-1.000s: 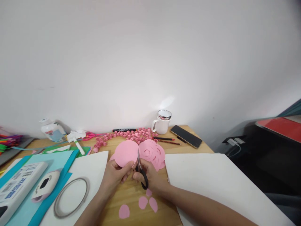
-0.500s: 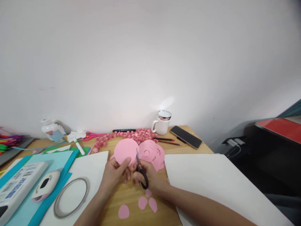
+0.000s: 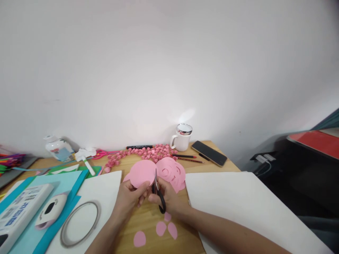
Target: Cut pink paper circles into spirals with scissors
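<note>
A round piece of pink paper [image 3: 143, 172] is pinched between the thumb and fingers of my left hand [image 3: 130, 195]. My right hand [image 3: 169, 197] grips black-handled scissors [image 3: 161, 203], whose blades point up and lie at the right edge of the paper. Behind them rests a heap of pink paper with curved cuts [image 3: 173, 173]. Several small pink paper pieces [image 3: 161, 228] lie on the wooden table [image 3: 156, 245] below my hands.
Many rolled pink paper bits [image 3: 155, 151] lie near the wall. A white mug [image 3: 183, 137], pencils [image 3: 186, 156] and a phone [image 3: 209, 153] stand or lie at the back. White sheets [image 3: 238, 204] flank my hands. Left are a tape roll [image 3: 79, 224], a white bottle [image 3: 58, 148] and blue paper [image 3: 63, 178].
The pink paper in my left hand has tipped and sunk slightly. The scissors have shifted a little at its right edge. The pieces on the table lie as before.
</note>
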A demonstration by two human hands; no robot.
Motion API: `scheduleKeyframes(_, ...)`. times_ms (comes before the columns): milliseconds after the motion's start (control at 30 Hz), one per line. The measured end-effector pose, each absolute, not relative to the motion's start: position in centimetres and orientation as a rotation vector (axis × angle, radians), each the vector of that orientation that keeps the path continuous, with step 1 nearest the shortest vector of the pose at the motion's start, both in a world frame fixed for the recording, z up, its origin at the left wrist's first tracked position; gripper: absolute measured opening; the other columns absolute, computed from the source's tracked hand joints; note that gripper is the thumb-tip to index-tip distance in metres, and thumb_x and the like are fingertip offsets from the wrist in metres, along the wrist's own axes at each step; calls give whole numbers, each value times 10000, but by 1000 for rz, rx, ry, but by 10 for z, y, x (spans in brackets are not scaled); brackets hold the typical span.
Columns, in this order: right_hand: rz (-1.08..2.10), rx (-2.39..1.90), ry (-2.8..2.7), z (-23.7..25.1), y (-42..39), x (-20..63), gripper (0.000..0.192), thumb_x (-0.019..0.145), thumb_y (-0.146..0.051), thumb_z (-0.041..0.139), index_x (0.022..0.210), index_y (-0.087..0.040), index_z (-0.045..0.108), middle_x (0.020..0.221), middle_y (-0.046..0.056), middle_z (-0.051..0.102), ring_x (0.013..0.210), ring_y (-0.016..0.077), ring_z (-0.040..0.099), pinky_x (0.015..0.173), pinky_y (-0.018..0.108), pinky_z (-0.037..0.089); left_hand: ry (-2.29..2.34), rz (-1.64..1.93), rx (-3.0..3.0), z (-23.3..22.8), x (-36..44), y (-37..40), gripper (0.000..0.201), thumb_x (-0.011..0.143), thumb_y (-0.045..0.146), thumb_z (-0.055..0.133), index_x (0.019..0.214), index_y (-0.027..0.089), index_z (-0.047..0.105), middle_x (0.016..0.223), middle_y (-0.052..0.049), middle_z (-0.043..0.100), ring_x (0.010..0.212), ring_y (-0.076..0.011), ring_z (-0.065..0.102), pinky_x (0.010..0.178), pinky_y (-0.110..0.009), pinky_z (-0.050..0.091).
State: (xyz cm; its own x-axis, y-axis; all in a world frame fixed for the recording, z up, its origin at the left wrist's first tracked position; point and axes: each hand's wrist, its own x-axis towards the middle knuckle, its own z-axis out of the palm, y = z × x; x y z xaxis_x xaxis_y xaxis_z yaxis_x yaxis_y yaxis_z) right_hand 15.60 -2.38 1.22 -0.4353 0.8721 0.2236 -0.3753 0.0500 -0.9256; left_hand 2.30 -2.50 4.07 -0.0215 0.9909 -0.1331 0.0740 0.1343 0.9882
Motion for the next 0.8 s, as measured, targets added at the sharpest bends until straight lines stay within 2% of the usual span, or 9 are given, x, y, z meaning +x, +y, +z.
scheduleKeyframes(200, 1620, -617, -1297, 1, -23, 157, 414, 604, -472, 735, 785, -199, 481, 684, -3, 581, 646, 163, 552, 590, 275, 410, 1365, 1094, 1176, 45, 22, -25, 349, 612, 385, 670, 406, 135, 541, 302, 38, 440, 300, -52, 329, 339, -180, 231)
scheduleKeyframes(433, 1615, -678, -1290, -5, -23, 157, 264, 674, -338, 696, 797, -183, 521, 586, -49, 518, 524, 100, 464, 516, 224, 362, 1353, 1085, 1180, 43, 20, -23, 345, 593, 394, 673, 414, 140, 524, 301, 47, 433, 293, -48, 314, 337, -179, 211)
scheduleKeyframes(800, 1606, -758, -1282, -8, -24, 158, 188, 699, -285, 638, 729, -179, 485, 477, -63, 522, 431, 103, 511, 433, 202, 376, 1289, 1152, 1176, 44, 18, -24, 367, 633, 398, 672, 435, 149, 489, 309, 59, 417, 298, -44, 313, 353, -180, 218)
